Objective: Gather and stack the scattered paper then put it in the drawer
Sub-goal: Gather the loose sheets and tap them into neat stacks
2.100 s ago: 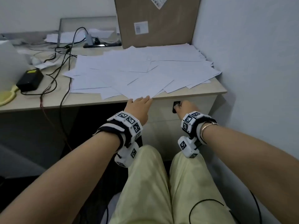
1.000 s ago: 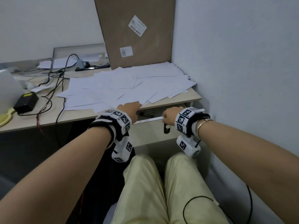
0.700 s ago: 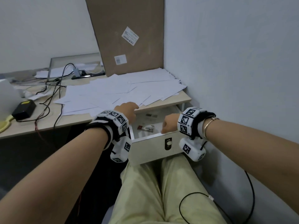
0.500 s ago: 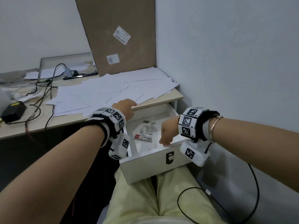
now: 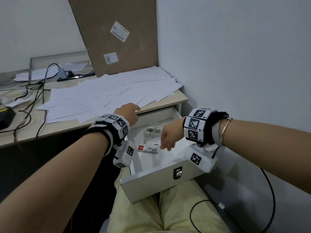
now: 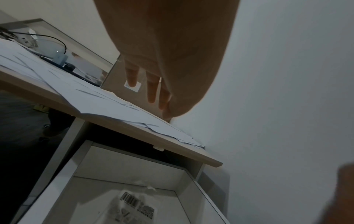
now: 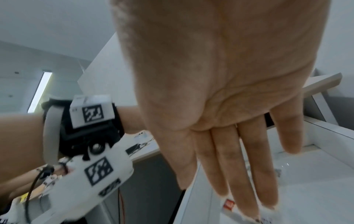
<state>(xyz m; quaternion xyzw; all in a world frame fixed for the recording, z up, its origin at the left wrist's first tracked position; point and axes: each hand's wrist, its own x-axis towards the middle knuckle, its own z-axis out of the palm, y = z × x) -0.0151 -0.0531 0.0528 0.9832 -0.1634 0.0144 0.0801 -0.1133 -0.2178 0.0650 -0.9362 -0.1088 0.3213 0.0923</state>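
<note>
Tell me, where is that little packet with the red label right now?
In the head view the red-labelled packet lies on the floor of the open drawer, just below the right hand.

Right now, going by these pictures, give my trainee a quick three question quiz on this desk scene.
1. True or false: the drawer is open.
2. Where does the paper lie? A stacked in the drawer; B scattered on the desk; C on the floor.
3. Which of the hands hangs over the drawer's inside?

Key: 1 true. 2 B. 3 the right hand, fingers straight; the left hand reaches toward the paper.
</note>
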